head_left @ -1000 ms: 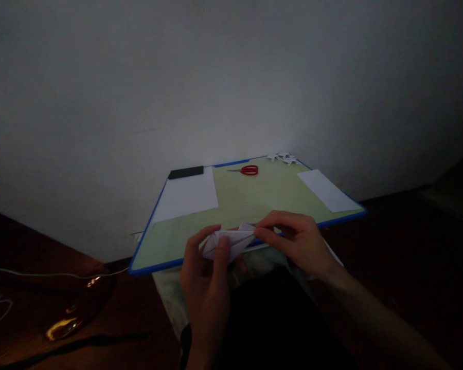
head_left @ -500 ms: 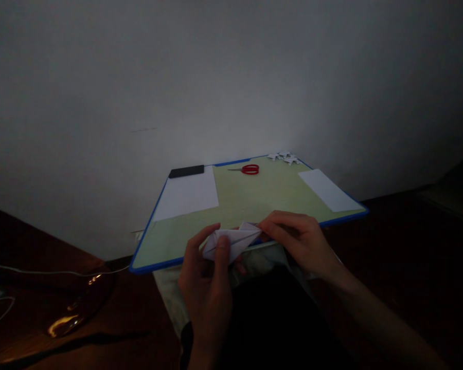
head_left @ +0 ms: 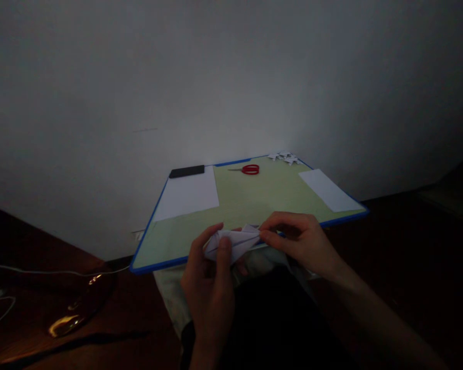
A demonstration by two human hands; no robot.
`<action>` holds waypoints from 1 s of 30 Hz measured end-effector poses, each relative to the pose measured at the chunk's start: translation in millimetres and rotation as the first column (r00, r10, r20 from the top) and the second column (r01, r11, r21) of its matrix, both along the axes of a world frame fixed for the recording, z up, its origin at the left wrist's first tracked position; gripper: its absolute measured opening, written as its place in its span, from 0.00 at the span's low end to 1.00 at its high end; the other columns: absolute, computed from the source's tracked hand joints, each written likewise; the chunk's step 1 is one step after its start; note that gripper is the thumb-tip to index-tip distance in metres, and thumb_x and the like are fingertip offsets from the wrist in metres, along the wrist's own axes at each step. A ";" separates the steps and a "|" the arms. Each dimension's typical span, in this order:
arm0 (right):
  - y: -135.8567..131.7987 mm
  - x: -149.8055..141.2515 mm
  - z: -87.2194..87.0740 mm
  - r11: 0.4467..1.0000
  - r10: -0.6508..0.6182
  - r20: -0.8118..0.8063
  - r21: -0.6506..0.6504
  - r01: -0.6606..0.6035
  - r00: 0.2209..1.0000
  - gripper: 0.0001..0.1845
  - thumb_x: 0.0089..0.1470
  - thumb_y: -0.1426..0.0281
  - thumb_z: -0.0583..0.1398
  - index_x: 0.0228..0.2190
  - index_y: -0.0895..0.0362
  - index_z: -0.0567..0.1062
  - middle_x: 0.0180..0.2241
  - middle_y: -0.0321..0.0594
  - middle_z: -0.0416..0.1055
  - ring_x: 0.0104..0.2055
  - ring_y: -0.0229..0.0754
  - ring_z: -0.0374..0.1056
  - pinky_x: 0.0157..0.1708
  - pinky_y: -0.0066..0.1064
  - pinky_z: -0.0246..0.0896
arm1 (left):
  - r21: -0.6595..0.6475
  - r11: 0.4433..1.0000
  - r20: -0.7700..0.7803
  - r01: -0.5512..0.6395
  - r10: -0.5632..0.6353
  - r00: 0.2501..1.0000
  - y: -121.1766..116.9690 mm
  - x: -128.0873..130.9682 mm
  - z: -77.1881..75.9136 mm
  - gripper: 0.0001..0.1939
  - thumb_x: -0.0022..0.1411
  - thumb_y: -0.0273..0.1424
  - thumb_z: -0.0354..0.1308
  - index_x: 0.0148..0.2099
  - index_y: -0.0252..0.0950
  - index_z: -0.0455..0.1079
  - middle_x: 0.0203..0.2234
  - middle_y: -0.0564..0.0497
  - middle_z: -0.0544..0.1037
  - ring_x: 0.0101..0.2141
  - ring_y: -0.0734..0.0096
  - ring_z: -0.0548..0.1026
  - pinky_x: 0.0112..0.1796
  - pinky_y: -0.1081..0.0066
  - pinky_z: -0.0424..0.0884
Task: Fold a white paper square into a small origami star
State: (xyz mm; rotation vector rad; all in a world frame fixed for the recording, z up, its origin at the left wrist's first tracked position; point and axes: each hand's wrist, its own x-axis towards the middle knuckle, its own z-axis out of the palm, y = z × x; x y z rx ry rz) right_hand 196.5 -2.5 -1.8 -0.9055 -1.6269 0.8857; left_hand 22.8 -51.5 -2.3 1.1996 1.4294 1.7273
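Note:
A piece of folded white paper (head_left: 237, 245) with creases and pointed flaps is held over the near edge of a small green table. My left hand (head_left: 211, 277) grips its broad left end, thumb pressed on top and fingers behind and beneath. At the narrow right tip, my right hand (head_left: 297, 241) pinches the paper between thumb and forefinger. The underside of the paper is hidden by my left fingers.
The blue-edged green tabletop (head_left: 250, 192) stands against a wall. On it lie red-handled scissors (head_left: 250, 169), several small folded paper pieces (head_left: 285, 157), a white sheet (head_left: 189, 194) under a dark flat object (head_left: 187, 171), and a paper strip (head_left: 330, 190). A white cable (head_left: 61, 271) runs at left.
My left hand and the folded paper have shifted slightly to the right. The right fingertips have changed their pinch a little at the paper's tip.

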 end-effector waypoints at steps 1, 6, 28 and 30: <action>-0.2 0.4 0.4 1.000 0.005 0.000 -0.008 -0.005 1.000 0.04 0.57 0.68 0.69 0.31 0.54 0.83 0.30 0.36 0.82 0.33 0.38 0.76 0.34 0.29 0.68 | 0.000 1.000 0.006 0.006 -0.006 1.000 0.4 -0.3 -0.6 0.17 0.66 0.38 0.65 0.54 0.37 0.77 0.28 0.52 0.83 0.20 0.75 0.76 0.23 0.76 0.74; -3.6 1.3 -2.3 0.998 0.003 0.010 0.062 -0.003 1.000 0.04 0.60 0.69 0.68 0.37 0.53 0.85 0.34 0.37 0.83 0.36 0.39 0.78 0.37 0.31 0.71 | -0.003 1.000 -0.003 -0.014 0.014 1.000 3.0 -2.1 -1.2 0.19 0.66 0.39 0.65 0.55 0.36 0.77 0.24 0.53 0.81 0.21 0.72 0.77 0.22 0.76 0.73; -3.2 14.2 -4.5 0.777 -0.089 0.294 0.619 -0.119 0.952 0.12 0.65 0.76 0.64 0.49 0.55 0.81 0.42 0.45 0.82 0.41 0.44 0.77 0.41 0.39 0.75 | -0.067 0.998 0.104 -0.010 0.017 0.994 2.7 -1.9 2.4 0.19 0.64 0.39 0.67 0.53 0.35 0.79 0.26 0.52 0.83 0.21 0.74 0.77 0.20 0.79 0.72; -3.6 14.7 -4.2 0.763 -0.096 0.319 0.631 -0.136 0.943 0.13 0.66 0.77 0.63 0.51 0.55 0.80 0.43 0.46 0.82 0.42 0.45 0.77 0.42 0.41 0.74 | -0.073 0.997 0.131 -0.001 0.010 0.991 2.3 -1.0 3.5 0.19 0.64 0.39 0.67 0.54 0.35 0.79 0.27 0.51 0.83 0.21 0.74 0.77 0.21 0.79 0.73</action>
